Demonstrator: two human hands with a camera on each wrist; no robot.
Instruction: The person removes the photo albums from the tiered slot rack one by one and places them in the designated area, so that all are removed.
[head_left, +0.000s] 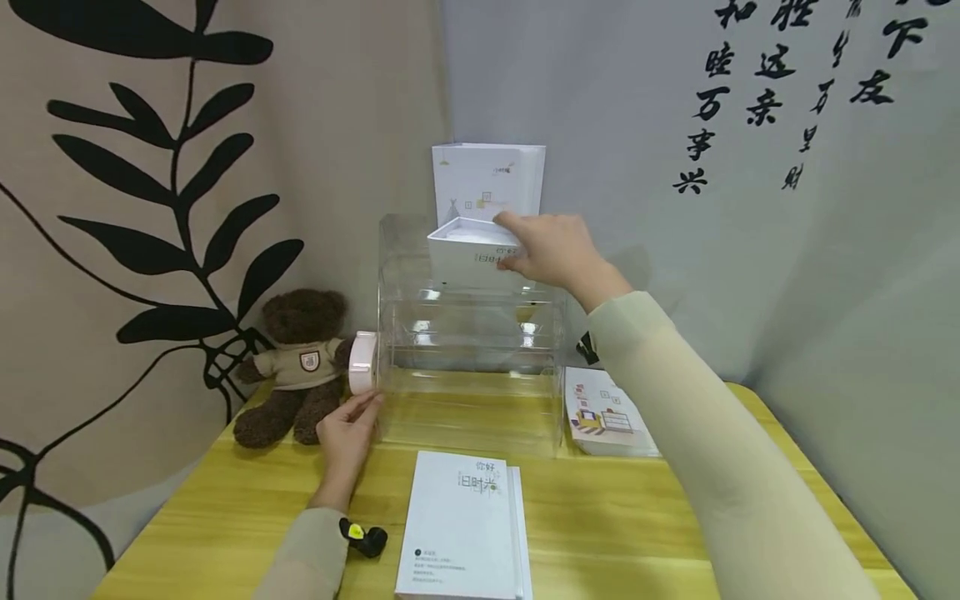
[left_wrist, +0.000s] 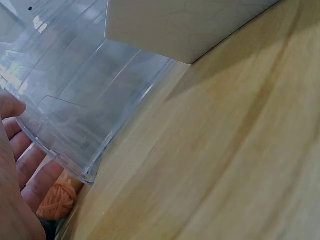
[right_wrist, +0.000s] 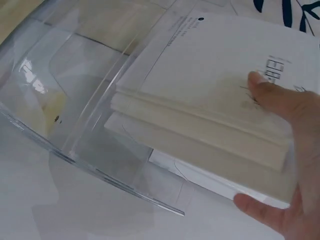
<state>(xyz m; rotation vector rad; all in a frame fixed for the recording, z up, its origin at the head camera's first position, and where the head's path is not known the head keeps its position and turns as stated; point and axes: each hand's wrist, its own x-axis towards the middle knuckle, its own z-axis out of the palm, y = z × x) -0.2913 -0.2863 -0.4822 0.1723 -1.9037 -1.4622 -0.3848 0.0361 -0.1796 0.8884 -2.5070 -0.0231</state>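
Observation:
My right hand (head_left: 555, 250) grips a white book (head_left: 468, 265) at the top of a clear plastic rack (head_left: 472, 321). The cover print stands upside down in the head view. In the right wrist view the thumb lies on the cover (right_wrist: 215, 60) and a finger reaches round the far side, with page edges showing between. Another white book (head_left: 480, 171) stands upright behind it. Low on the left, my left hand (head_left: 348, 437) pinches the rack's edge; the left wrist view shows the thumb before the clear panel (left_wrist: 115, 75) and the fingers behind.
A white book (head_left: 453, 517) lies on the yellow wooden table (head_left: 615, 517) in front of the rack. More books (head_left: 607, 408) lie right of it. A brown teddy bear (head_left: 300, 367) and a pale pink rounded object (head_left: 363, 362) are on the left, with orange yarn (left_wrist: 57, 197) near the left fingers.

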